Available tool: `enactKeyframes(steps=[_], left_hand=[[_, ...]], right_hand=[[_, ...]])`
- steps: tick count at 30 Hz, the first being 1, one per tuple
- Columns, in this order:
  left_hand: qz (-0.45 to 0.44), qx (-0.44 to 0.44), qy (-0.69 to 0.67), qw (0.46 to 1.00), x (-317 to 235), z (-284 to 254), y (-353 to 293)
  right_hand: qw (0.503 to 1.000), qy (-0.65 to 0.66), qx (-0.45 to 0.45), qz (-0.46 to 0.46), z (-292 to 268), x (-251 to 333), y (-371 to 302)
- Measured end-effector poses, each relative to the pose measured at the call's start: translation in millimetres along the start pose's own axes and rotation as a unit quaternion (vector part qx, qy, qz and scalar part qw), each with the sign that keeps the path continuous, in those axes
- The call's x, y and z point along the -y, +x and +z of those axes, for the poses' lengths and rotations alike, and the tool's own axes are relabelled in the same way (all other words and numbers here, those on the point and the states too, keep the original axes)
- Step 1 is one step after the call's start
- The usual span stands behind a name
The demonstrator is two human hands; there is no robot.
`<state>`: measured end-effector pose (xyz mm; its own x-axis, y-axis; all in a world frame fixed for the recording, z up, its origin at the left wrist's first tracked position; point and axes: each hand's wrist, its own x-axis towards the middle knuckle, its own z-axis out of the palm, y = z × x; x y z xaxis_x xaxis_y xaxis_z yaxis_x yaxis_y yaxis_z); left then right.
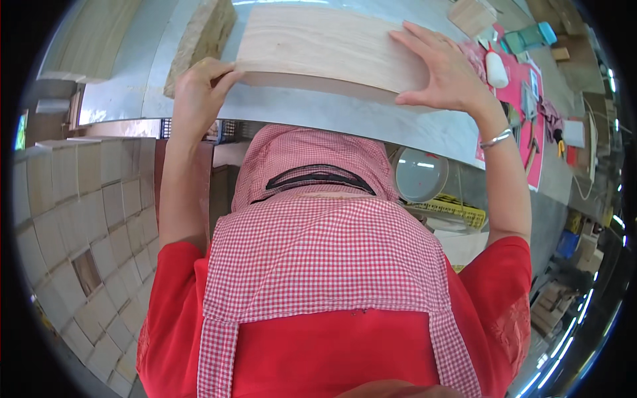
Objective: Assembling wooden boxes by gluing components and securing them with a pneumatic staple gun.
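Observation:
A thick pale wooden board (325, 48) lies lengthwise across the light table, its near long edge facing me. My left hand (202, 86) is closed in a pinch at the board's near left corner, with thumb and forefinger together. Around the right end curves my right hand (448, 69), thumb on the near edge and the other fingers spread over the top and the far side. Close beyond my left hand stands a rough-faced brown block (202, 40). Whether the board is solid or hollow cannot be told.
Stacked pale wooden blocks (86, 219) rise at the left. On the right, a pink sheet (536, 156) bears tools, near a white bottle (495, 68) and a teal-lidded jar (531, 38). A wooden block (472, 16) sits far right. Below the table is a round white tub (421, 174).

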<state>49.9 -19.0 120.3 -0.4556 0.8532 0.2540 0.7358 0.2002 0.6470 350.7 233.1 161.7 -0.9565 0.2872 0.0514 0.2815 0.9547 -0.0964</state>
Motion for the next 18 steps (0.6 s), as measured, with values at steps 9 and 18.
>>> enactKeyframes(steps=[9,18], left_hand=[[-0.021,0.011,0.008,1.000,-2,-1,0],[-0.023,0.025,0.009,0.999,-1,-3,3]], right_hand=[[1.000,-0.009,0.016,0.014,9,0,3],[0.999,0.004,-0.040,0.034,11,1,-5]])
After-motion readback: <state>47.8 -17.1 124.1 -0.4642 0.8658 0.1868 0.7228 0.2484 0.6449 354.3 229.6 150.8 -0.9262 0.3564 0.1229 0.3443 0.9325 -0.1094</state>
